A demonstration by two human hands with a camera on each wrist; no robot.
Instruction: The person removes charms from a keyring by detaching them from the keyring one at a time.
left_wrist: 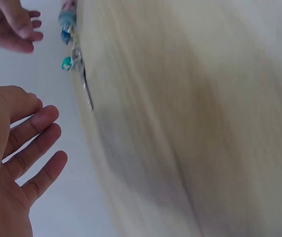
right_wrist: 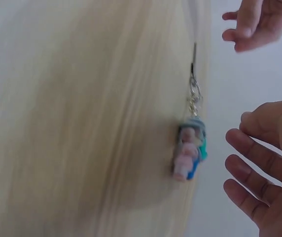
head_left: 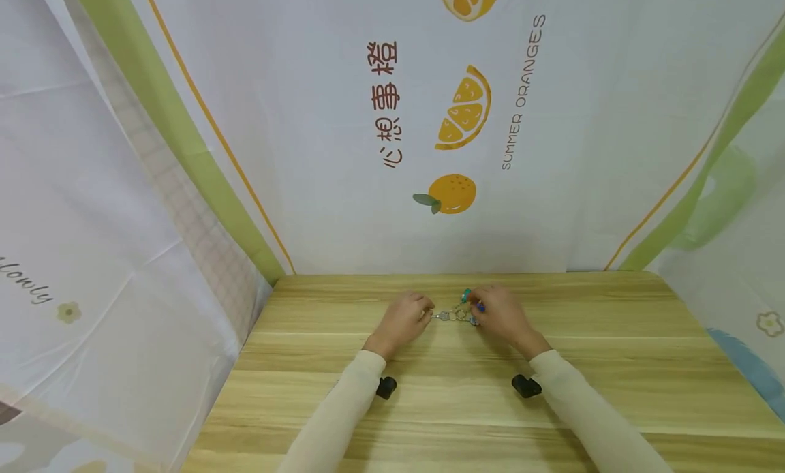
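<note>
A keychain lies on the wooden table (head_left: 454, 391) between both hands. Its silver key (left_wrist: 86, 89) points toward my left hand (head_left: 403, 321). Metal rings and chain links (right_wrist: 194, 91) join it to a small pink figurine (right_wrist: 186, 153) with a grey-blue top. A green charm (left_wrist: 66, 63) and a blue charm (left_wrist: 65, 35) hang beside it. In the left wrist view, my left hand's fingers are loosely bent, apart from the key. Close beside the charms is my right hand (head_left: 501, 316); its fingers look relaxed in the right wrist view, with nothing between them.
A white curtain (head_left: 331, 207) printed with oranges and lettering hangs behind the table's far edge. More printed cloth (head_left: 122, 309) hangs at the left side. Black wrist devices (head_left: 526, 386) stick out under the sleeves.
</note>
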